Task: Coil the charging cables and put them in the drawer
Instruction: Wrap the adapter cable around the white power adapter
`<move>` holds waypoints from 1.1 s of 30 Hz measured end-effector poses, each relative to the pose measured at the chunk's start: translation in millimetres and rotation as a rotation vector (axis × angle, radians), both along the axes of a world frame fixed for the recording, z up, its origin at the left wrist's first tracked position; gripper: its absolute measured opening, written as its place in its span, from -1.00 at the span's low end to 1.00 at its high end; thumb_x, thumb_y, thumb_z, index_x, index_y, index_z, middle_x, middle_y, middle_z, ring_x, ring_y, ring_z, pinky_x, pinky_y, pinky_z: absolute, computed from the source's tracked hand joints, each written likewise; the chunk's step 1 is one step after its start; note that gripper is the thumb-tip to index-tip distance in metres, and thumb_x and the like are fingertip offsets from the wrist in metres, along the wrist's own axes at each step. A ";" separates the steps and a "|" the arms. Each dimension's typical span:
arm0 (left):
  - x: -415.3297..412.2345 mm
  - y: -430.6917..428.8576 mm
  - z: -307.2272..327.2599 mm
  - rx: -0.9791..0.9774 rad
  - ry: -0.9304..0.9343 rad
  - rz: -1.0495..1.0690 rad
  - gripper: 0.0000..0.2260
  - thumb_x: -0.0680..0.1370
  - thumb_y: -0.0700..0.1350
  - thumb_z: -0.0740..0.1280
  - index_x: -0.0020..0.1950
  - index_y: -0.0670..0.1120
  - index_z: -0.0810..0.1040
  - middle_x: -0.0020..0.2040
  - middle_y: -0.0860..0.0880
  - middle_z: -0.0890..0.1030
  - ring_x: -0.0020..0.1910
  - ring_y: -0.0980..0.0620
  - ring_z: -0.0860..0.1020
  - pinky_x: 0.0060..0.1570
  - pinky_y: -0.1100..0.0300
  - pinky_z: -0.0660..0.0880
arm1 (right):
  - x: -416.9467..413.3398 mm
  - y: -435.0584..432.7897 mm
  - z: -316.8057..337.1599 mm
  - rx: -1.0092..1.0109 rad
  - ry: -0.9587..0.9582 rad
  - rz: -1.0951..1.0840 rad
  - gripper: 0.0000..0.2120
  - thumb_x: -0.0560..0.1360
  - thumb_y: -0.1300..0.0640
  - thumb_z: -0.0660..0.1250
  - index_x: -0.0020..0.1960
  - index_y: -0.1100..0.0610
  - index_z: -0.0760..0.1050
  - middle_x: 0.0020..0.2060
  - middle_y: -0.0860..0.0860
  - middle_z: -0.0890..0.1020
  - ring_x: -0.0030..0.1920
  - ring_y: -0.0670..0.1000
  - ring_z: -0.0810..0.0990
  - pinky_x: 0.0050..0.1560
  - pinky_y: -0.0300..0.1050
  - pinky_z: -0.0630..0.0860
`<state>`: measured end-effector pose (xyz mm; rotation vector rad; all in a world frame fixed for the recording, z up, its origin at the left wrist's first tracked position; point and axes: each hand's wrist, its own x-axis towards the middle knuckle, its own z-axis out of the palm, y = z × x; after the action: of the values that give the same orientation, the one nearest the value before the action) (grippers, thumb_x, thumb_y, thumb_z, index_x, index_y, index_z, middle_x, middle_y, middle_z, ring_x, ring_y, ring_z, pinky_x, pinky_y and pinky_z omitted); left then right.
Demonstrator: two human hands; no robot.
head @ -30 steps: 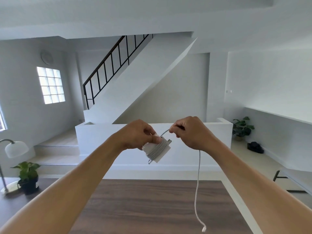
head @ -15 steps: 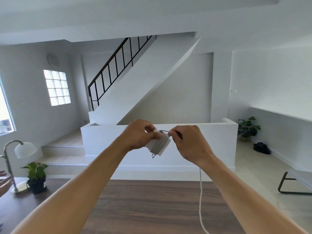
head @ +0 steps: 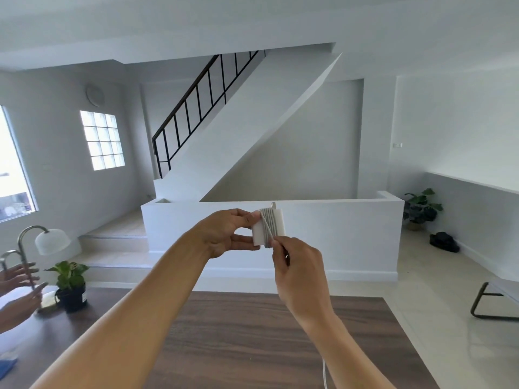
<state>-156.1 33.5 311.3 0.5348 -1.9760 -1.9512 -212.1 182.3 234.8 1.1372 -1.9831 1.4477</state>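
White walls (head: 449, 122) surround a staircase (head: 238, 141) with black railing. Daylight fills a gridded window (head: 102, 140). A wooden table (head: 252, 332) sits below.

Both forearms stretched out front, hands meeting mid-air

Left hand (head: 227, 234) pinches the charger brick (head: 257, 237) between thumb and fingertips. Right hand (head: 300, 270) sits just below and beside it, fingers curled, pinching the cable (head: 268, 223) at the brick's lower edge.

Bare forearms; left hand (head: 224, 234), right hand (head: 302, 273) bare, short plain nails.
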 end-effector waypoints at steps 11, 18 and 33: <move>-12.8 4.1 -2.7 0.124 0.128 -0.032 -0.58 0.55 -0.08 0.36 0.31 -0.32 0.48 0.05 -0.14 0.61 -0.07 -0.24 0.67 -0.12 -0.03 0.67 | -5.5 -9.0 -28.4 -0.043 -0.028 0.059 -0.82 0.59 0.14 0.25 0.04 0.11 0.63 -0.39 -0.31 0.43 -0.38 -0.21 0.47 -0.32 -0.46 0.29; -9.3 6.5 -0.1 -0.148 0.091 -0.201 -0.52 0.44 0.01 0.37 0.25 -0.26 0.54 0.01 -0.10 0.63 -0.05 -0.14 0.64 -0.06 0.05 0.65 | -51.1 -1.2 -30.1 0.021 -0.241 0.176 -0.81 0.57 0.17 0.28 -0.18 0.08 0.61 -0.49 -0.14 0.48 -0.47 -0.16 0.44 -0.42 -0.36 0.29; -32.7 -1.1 -44.8 -0.995 -0.216 -0.076 -0.76 0.53 0.12 0.38 0.07 0.00 0.65 0.02 0.09 0.62 -0.10 0.12 0.58 -0.20 0.23 0.54 | -95.0 6.3 21.7 0.438 -0.069 0.129 -0.81 0.55 0.09 0.28 -0.13 0.05 0.66 -0.39 -0.12 0.60 -0.36 -0.12 0.55 -0.31 -0.22 0.44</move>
<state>-188.7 32.4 266.5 0.3894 -2.7611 -0.7330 -307.2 188.7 256.5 1.4329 -2.3893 1.1511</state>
